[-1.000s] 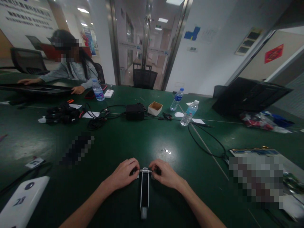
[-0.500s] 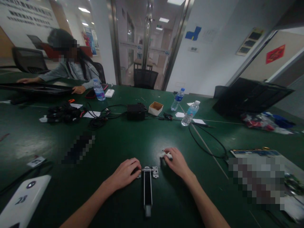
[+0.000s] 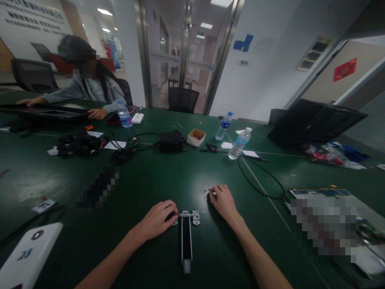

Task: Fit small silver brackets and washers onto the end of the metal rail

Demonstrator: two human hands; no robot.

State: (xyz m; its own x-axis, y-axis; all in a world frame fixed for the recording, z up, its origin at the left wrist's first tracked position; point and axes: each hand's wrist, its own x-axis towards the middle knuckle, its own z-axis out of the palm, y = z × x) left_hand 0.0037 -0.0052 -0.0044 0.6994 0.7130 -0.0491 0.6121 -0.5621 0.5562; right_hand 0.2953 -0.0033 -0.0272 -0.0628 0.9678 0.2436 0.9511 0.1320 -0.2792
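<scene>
A black metal bar with a silver bracket (image 3: pixel 187 237) at its far end lies on the green table (image 3: pixel 156 176), pointing away from me. My left hand (image 3: pixel 159 219) rests curled on the bracket's left side and holds it down. My right hand (image 3: pixel 221 199) has reached forward to a few small silver washers (image 3: pixel 208 189); its fingertips are pinched down on one of them.
Beyond lie a tangle of black cables (image 3: pixel 126 150), a black box (image 3: pixel 171 141), a small cardboard box (image 3: pixel 196 137) and three water bottles (image 3: pixel 239 143). A black cable loop (image 3: pixel 264 180) runs at right. Another person (image 3: pixel 81 86) sits at far left. A white device (image 3: pixel 27 257) lies near left.
My right hand left the bracket's right side and moved forward and right to the washers. The left hand stayed on the bracket.
</scene>
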